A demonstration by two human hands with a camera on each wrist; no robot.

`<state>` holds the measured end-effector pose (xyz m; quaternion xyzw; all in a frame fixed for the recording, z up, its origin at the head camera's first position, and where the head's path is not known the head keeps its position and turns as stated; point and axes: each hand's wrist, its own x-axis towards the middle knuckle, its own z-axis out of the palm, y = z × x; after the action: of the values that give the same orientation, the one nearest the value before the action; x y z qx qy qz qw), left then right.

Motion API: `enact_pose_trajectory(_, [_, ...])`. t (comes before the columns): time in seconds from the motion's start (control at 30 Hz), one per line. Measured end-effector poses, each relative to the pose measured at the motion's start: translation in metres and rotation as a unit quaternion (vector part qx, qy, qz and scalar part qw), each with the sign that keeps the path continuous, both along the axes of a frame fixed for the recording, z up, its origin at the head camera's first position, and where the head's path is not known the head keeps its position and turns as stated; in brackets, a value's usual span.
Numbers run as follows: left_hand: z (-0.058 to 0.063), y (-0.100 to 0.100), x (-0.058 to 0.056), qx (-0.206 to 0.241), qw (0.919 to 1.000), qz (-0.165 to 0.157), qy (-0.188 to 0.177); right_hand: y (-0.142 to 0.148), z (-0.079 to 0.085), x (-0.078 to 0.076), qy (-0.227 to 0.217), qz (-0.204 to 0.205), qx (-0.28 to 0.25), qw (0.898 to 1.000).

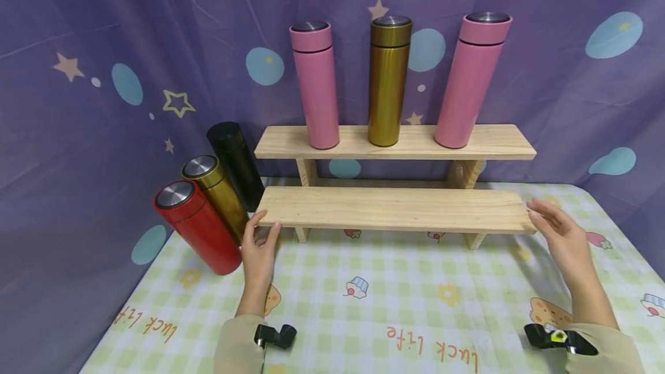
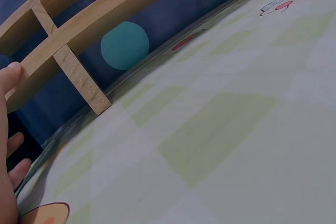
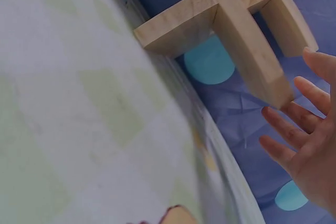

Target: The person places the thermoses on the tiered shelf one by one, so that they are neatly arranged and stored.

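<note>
A two-tier wooden shelf stands on the checked cloth. At the left front corner of its lower board is my left hand, fingertips at the edge. In the left wrist view one fingertip meets the board's front edge, with other fingers hanging below it. My right hand is beside the board's right end, its fingers spread and nearly straight in the right wrist view, fingertips right at the end. On the upper board stand a pink flask, a gold flask and another pink flask.
Left of the shelf, a red flask, a second gold flask and a black flask stand close together near my left hand. A purple patterned curtain hangs behind and to the left of the table.
</note>
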<state>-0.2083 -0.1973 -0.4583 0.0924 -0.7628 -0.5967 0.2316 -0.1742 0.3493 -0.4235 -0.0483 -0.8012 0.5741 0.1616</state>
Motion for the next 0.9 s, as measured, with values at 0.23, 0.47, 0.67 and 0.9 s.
enact_pose_trajectory(0.23, [0.001,0.0,0.0,0.0,1.0,-0.001,-0.001,0.001,-0.009,-0.004,-0.027,-0.009,0.0,1.0])
enact_pose_trajectory(0.47, [0.001,0.0,0.001,0.003,1.0,0.0,-0.003,-0.001,-0.014,-0.006,-0.041,-0.008,0.01,0.999])
enact_pose_trajectory(0.67, [-0.001,0.0,0.0,-0.003,1.0,0.006,-0.005,-0.004,-0.016,-0.007,-0.045,-0.013,0.026,0.999])
enact_pose_trajectory(0.9, [-0.002,0.0,0.0,-0.007,1.0,0.005,-0.003,-0.007,-0.017,-0.006,-0.069,-0.021,0.036,0.997])
